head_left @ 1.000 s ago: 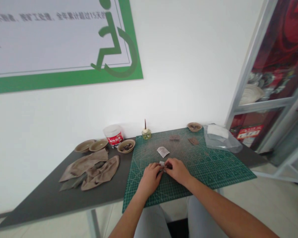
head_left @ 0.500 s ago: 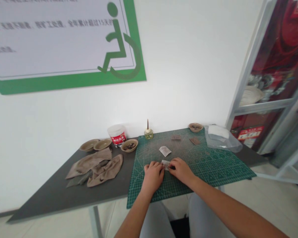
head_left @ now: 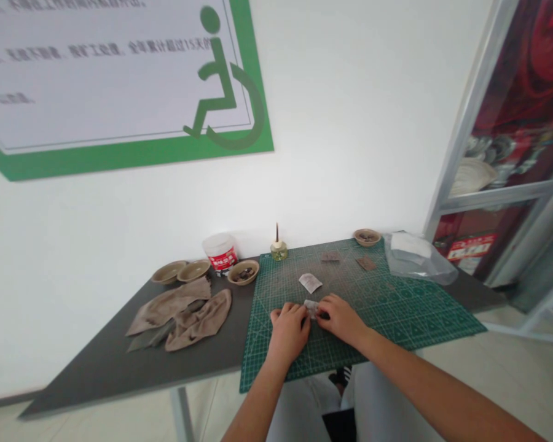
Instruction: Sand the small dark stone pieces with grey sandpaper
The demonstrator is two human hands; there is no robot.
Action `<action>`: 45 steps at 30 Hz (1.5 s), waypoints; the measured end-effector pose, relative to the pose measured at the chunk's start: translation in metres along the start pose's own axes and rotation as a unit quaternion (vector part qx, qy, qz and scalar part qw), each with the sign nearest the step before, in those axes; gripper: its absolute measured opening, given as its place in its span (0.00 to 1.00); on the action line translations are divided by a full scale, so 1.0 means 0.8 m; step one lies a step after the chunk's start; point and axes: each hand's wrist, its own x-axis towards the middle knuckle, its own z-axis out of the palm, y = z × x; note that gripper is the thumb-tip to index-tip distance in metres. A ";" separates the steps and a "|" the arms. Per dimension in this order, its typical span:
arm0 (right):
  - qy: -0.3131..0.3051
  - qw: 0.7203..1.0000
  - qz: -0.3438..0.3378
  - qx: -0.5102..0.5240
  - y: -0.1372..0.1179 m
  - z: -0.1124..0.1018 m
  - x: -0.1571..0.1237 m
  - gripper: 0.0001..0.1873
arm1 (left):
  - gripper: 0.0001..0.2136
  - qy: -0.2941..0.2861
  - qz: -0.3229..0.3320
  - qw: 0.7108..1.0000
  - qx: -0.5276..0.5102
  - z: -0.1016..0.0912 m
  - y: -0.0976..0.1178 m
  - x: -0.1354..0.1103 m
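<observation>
Slightly parted since a second ago, my left hand [head_left: 291, 330] and right hand [head_left: 343, 318] both hold the paper slip [head_left: 310, 306]. It lies at the left's two o'clock, the right's ten.

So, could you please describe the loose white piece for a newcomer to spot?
On the table's green gridded mat, look just beyond the left hand and right hand. There lies a small, whitish, four-sided piece. No hand touches it, unlike the pale piece between the hands, and it is whiter than the two brown pieces farther back.

Wall board [head_left: 96, 113]: "全年累计超过15天", green wheelchair symbol [head_left: 225, 80]; tub label [head_left: 223, 260] unreadable.
</observation>
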 end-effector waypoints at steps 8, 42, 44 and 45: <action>-0.007 1.000 0.001 0.008 0.000 -0.002 -0.006 0.04 | 0.09 0.000 -0.004 1.000 -0.003 0.001 0.000 0.001; 0.004 1.000 -0.018 -0.020 -0.006 0.004 -0.007 0.04 | 0.07 -0.017 -0.016 1.000 0.006 -0.002 0.002 0.001; 0.004 1.000 -0.023 -0.020 -0.006 0.006 -0.007 0.03 | 0.07 -0.020 -0.019 1.000 0.005 -0.002 0.002 0.001; 0.010 1.000 -0.009 -0.027 -0.006 0.006 -0.006 0.04 | 0.07 -0.022 -0.020 1.000 0.003 -0.002 0.002 0.001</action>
